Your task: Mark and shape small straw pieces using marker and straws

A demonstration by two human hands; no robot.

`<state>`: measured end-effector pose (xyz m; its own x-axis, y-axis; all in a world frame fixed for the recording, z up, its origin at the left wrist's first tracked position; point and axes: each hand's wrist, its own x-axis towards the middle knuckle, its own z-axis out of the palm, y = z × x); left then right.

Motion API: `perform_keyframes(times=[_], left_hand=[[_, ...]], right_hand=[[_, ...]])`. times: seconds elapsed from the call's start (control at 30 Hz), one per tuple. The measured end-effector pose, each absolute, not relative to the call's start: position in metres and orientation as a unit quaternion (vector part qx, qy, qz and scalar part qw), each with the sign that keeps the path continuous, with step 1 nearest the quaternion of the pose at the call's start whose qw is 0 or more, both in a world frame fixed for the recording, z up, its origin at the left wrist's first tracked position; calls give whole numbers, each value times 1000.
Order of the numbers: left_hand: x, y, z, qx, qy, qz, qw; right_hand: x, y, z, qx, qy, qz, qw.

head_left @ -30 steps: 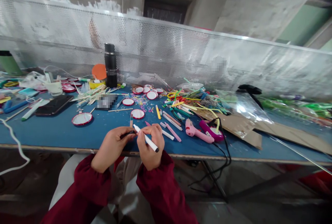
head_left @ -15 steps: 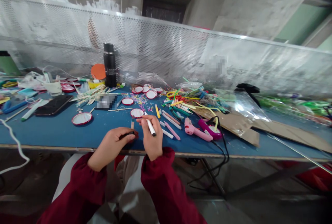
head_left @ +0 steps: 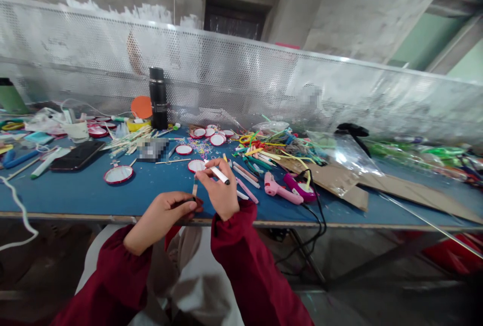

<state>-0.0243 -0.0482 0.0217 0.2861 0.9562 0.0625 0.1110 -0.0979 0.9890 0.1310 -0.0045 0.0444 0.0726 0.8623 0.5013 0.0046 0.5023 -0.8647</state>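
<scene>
My left hand (head_left: 166, 218) is closed near the table's front edge, thumb and fingers pinched on the lower end of a thin wooden stick (head_left: 194, 188). The stick points up and away, and dark marks show on it. My right hand (head_left: 221, 190) is closed round a white marker (head_left: 218, 173) whose black end sticks out toward me. Its fingertips are at the stick's upper end; whether they touch the stick I cannot tell, and the marker's other end is partly hidden. Just beyond lies a round red-rimmed white disc (head_left: 196, 165).
Pink glue gun (head_left: 281, 188), purple device (head_left: 302, 187) and black cable lie at right, before cardboard (head_left: 332, 177). Pipe cleaners, small rubber bands and pens spread behind my hands. A black bottle (head_left: 158, 97) stands at the back; a phone (head_left: 78, 155) and another red-rimmed disc (head_left: 118, 174) lie left.
My right hand has lowered slightly and its fingers now cover the upper part of the stick. My left hand has shifted slightly toward the right. The view has tilted a little.
</scene>
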Motion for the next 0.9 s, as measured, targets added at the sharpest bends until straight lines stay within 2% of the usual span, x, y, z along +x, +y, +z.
perform_keyframes(times=[0.1, 0.23, 0.47, 0.7, 0.83, 0.9], left_hand=[[-27, -48, 22, 532, 416, 487, 554], [-32, -44, 25, 496, 412, 548, 533], [-20, -37, 30, 616, 445, 428, 489], [-14, -19, 27, 675, 476, 458, 328], [-14, -13, 20, 692, 485, 440, 306], [-15, -13, 17, 698, 488, 433, 296]], right_hand=[[134, 0, 47, -382, -556, 339, 656], [138, 7, 48, -372, -539, 354, 668], [126, 1, 55, -348, -547, 368, 666], [133, -10, 37, -365, -511, 282, 725], [134, -26, 13, -394, -549, 257, 691], [132, -31, 5, -419, -569, 203, 678]])
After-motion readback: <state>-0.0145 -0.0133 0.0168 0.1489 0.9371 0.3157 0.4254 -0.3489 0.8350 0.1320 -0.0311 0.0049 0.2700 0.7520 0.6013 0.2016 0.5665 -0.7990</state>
